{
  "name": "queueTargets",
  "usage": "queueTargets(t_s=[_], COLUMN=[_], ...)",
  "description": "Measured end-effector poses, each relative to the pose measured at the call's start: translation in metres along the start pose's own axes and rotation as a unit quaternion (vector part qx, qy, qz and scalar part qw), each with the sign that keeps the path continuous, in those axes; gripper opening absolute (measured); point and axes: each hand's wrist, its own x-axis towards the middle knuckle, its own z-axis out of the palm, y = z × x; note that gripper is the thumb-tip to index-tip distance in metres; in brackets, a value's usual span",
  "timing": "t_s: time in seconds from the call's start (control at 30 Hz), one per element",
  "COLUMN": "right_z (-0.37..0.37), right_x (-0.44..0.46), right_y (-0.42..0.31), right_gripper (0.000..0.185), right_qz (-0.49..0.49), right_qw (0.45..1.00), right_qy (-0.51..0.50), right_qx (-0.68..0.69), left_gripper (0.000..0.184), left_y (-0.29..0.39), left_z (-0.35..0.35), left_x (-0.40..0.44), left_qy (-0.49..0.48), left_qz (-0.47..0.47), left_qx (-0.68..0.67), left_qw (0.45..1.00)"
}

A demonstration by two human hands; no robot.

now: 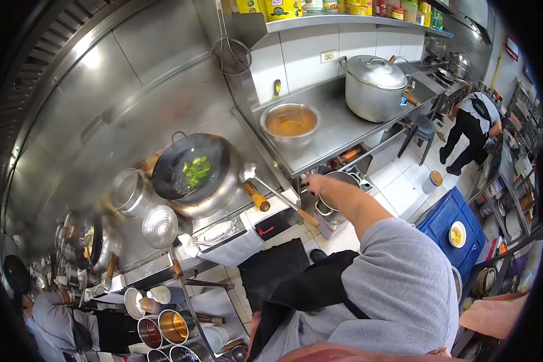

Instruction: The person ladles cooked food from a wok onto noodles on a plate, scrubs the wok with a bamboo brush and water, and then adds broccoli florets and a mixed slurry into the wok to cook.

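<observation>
My right hand (pixel 312 183) reaches out to the front edge of the steel counter, beside a metal pot (pixel 342 177) standing lower down. Its fingers look curled; what they hold, if anything, I cannot make out. Left of it, a ladle (pixel 277 194) with a wooden handle rests across the stove edge. A black wok (pixel 166 175) holds chopped green vegetables (pixel 196 171) and gives off some steam. Close to the wok lie a bamboo brush (pixel 256 197) and a perforated strainer (pixel 160 227). Only a sliver of my left arm shows low down; that hand is out of view.
On the counter are a steel bowl (pixel 290 125) of amber liquid and a large lidded pot (pixel 375 88). Below stand a stool (pixel 422 131) and a blue bin (pixel 449 220) bearing a small bowl (pixel 457 234). Co-workers (pixel 473 120) stand at right and lower left.
</observation>
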Motion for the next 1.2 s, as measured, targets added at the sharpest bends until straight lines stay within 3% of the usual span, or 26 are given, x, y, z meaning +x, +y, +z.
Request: queueTargets(t_s=[0.03,0.1,0.13,0.2,0.23,0.3,0.37,0.43,0.47,0.5,0.53,0.67,0.7,0.73,0.77,0.8,0.83,0.87,0.9,0.93,0.97,1.0,1.1,1.13,1.2], right_z=[-0.028,-0.078,-0.114,-0.172,-0.204,-0.265,-0.326,-0.373,-0.405,-0.43,-0.452,-0.551,-0.555,-0.553,-0.578,-0.589,-0.596,-0.6,-0.581,-0.569,-0.565,-0.555,-0.593,-0.589,-0.583], right_x=[0.006,0.008,-0.027,-0.008,0.014,-0.068,-0.083,-0.137,-0.132,-0.152,-0.164,-0.166,-0.177,-0.196,-0.17,-0.169,-0.151,-0.132,-0.127,-0.118,-0.092,-0.08,-0.056,-0.052,-0.053], right_y=[-0.008,-0.021,-0.052,-0.062,-0.056,-0.118,-0.125,-0.143,-0.131,-0.133,-0.127,-0.075,-0.069,-0.075,-0.051,-0.045,-0.034,-0.022,-0.022,-0.018,-0.001,0.009,0.02,0.02,0.019], right_gripper=[0.052,0.054,0.055,0.051,0.047,0.047,0.045,0.041,0.043,0.044,0.045,0.036,0.036,0.034,0.033,0.035,0.033,0.032,0.031,0.03,0.029,0.027,0.024,0.024,0.024], right_qz=[0.032,0.034,-0.001,-0.037,-0.083,-0.062,-0.145,-0.12,-0.134,-0.112,-0.068,-0.162,-0.175,-0.116,-0.217,-0.23,-0.3,-0.397,-0.448,-0.447,-0.466,-0.453,-0.449,-0.468,-0.432], right_qw=[0.998,0.999,0.998,0.993,0.99,0.978,0.944,0.895,0.833,0.818,0.818,0.767,0.739,0.808,0.728,0.734,0.683,0.61,0.586,0.604,0.599,0.471,0.593,0.594,0.54], right_qy=[-0.046,-0.039,0.001,0.066,0.108,0.159,0.284,0.402,0.503,0.516,0.546,0.601,0.616,0.559,0.619,0.597,0.628,0.648,0.647,0.633,0.627,0.705,0.63,0.618,0.681], right_qx=[-0.012,-0.01,-0.062,-0.094,-0.047,-0.12,-0.085,-0.155,-0.191,-0.229,-0.167,-0.159,-0.208,-0.144,-0.199,-0.228,-0.22,-0.226,-0.193,-0.186,-0.177,-0.275,-0.223,-0.215,-0.24], left_gripper=[0.025,0.025,0.025,0.026,0.026,0.026,0.027,0.027,0.027,0.027,0.028,0.028,0.026,0.024,0.024,0.024,0.024,0.026,0.03,0.024,0.024,0.024,0.024,0.024,0.024], left_y=[-0.007,-0.015,-0.019,-0.023,-0.024,-0.024,-0.022,-0.017,-0.014,-0.009,-0.004,0.028,0.047,0.063,0.073,0.053,0.076,0.073,0.068,0.062,0.07,0.085,0.15,0.177,0.222], left_z=[0.008,0.016,0.019,0.023,0.024,0.028,0.037,0.05,0.058,0.066,0.077,0.127,0.141,0.154,0.166,0.175,0.186,0.208,0.23,0.264,0.298,0.336,0.437,0.459,0.482], left_x=[-0.009,-0.022,-0.027,-0.034,-0.037,-0.039,-0.041,-0.038,-0.038,-0.035,-0.031,0.006,0.01,0.014,0.015,0.027,0.009,0.024,0.041,0.049,0.048,0.044,0.032,0.032,0.03], left_qy=[0.005,0.013,0.018,0.026,0.03,0.036,0.04,0.044,0.048,0.054,0.059,0.083,0.061,0.045,0.048,0.054,0.062,0.074,0.117,0.236,0.233,0.18,0.042,0.006,-0.048], left_qz=[-0.021,-0.045,-0.052,-0.061,-0.063,-0.066,-0.067,-0.061,-0.056,-0.047,-0.039,0.032,0.076,0.124,0.131,0.139,0.148,0.054,-0.031,-0.057,-0.101,-0.134,-0.144,-0.135,-0.122], left_qx=[0.017,0.031,0.037,0.047,0.051,0.057,0.063,0.066,0.066,0.066,0.067,0.114,0.194,0.269,0.376,0.483,0.577,0.436,0.279,0.027,0.039,0.116,0.143,0.117,0.064], left_qw=[1.0,0.998,0.998,0.997,0.996,0.996,0.995,0.995,0.995,0.995,0.995,0.989,0.976,0.954,0.916,0.863,0.801,0.895,0.953,0.97,0.966,0.968,0.978,0.984,0.989])
